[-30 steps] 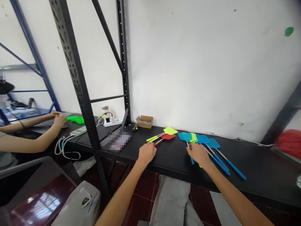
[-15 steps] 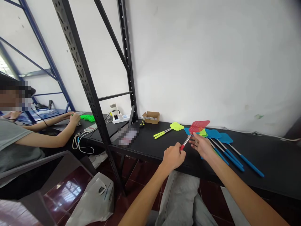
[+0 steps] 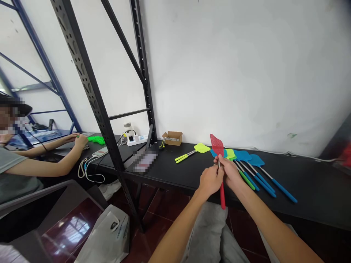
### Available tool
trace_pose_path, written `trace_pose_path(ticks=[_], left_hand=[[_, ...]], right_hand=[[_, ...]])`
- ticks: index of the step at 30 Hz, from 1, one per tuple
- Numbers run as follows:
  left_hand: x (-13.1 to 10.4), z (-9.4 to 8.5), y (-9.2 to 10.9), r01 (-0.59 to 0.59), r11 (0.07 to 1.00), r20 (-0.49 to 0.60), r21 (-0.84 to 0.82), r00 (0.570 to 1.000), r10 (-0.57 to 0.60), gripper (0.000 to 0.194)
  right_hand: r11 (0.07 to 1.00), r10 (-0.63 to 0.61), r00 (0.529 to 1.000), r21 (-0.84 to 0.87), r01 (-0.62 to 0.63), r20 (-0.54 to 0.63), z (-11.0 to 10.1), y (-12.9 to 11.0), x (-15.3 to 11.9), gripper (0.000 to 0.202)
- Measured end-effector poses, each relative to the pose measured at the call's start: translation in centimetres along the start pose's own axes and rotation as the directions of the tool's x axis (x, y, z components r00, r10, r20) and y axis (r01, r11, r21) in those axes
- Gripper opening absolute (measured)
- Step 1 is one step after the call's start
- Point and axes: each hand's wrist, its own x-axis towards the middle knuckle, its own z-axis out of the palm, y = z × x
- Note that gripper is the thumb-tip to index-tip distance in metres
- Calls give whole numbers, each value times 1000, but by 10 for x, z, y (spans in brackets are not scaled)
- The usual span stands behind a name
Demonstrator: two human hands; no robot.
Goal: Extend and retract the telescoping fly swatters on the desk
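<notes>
A red fly swatter (image 3: 217, 145) is held nearly upright in front of me, mesh head up and red handle down past the table edge. My left hand (image 3: 210, 179) is closed on its metal shaft above the handle. Just under the head, my right hand (image 3: 229, 171) pinches the top of the shaft. Several blue fly swatters (image 3: 257, 160) lie fanned out to the right, with a green-handled fly swatter (image 3: 248, 181) among them. Yellow-green fly swatters (image 3: 202, 147) rest to the left, their handles pointing toward me.
A small open cardboard box (image 3: 172, 138) stands by the wall on the black table (image 3: 161, 168). Black shelf posts (image 3: 90, 87) rise at left. Beyond them are a power strip (image 3: 138, 139), cables and a co-worker's hands (image 3: 79, 140) near a green item (image 3: 96, 140). A white bag (image 3: 109, 233) is below.
The red swatter has swung from a slant to nearly upright. My left hand has shifted from its handle up to the shaft, close to my right hand. The view has turned slightly right.
</notes>
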Motion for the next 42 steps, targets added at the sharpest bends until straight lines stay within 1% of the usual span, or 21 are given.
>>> trace_pose_path(ticks=[2,3,5,7,9,11,13,15,18,20,22,25,27,28,30,33,35,38,42], left_hand=[[-1,1,1,-26,998,21,-63,999,27,44],[-2,2,0,-38,993,49,-116,998,44,45],[-9,3,-3,-44,963,144,-264,986,84,45],[-20,3,-7,-12,910,261,-415,956,132,43],[-33,2,-13,28,867,350,-497,921,171,39],[-42,-3,-19,62,852,388,-519,905,171,36],[-45,-11,-23,71,856,418,-512,891,176,35],[-46,-19,-27,84,863,448,-498,877,173,34],[-45,-27,-34,133,867,487,-480,863,137,31],[-45,-27,-39,173,860,476,-480,875,90,23],[-45,-24,-41,186,852,415,-489,909,39,21],[-45,-17,-37,134,865,273,-484,962,3,24],[-46,-14,-32,93,879,222,-467,975,14,29],[-48,-15,-29,85,884,221,-459,975,21,31],[-52,-19,-26,96,889,253,-449,967,23,32],[-61,-32,-26,134,890,319,-435,948,14,32],[-68,-42,-29,156,889,349,-430,937,4,33],[-82,-55,-35,199,891,372,-408,927,-36,35],[-111,-69,-48,250,888,390,-385,916,-89,41]], right_hand=[[995,92,995,31,-91,-27,-3,-5,1,21],[989,137,989,58,-134,-47,-5,-9,3,19],[973,200,976,138,-187,-88,-12,-19,8,18],[958,218,967,219,-186,-129,-22,-31,16,22],[961,197,963,233,-151,-185,-36,-44,25,23],[972,178,961,190,-138,-211,-49,-52,32,19],[981,153,966,149,-123,-209,-57,-54,35,17],[985,134,968,131,-108,-212,-57,-52,35,16],[994,72,973,99,-52,-219,-47,-43,27,18],[997,2,980,70,13,-198,-38,-36,20,20],[995,-46,982,75,61,-183,-28,-31,13,21],[991,-50,977,115,75,-206,-21,-29,11,21],[989,-36,972,130,67,-232,-22,-34,15,21],[989,-27,970,135,61,-244,-24,-38,18,21],[988,-11,963,146,52,-268,-31,-47,26,22],[982,19,948,185,43,-318,-42,-59,33,22],[976,36,941,214,39,-335,-45,-65,36,22],[969,53,942,245,32,-332,-47,-69,39,22],[957,58,925,284,55,-375,-55,-75,48,24]])
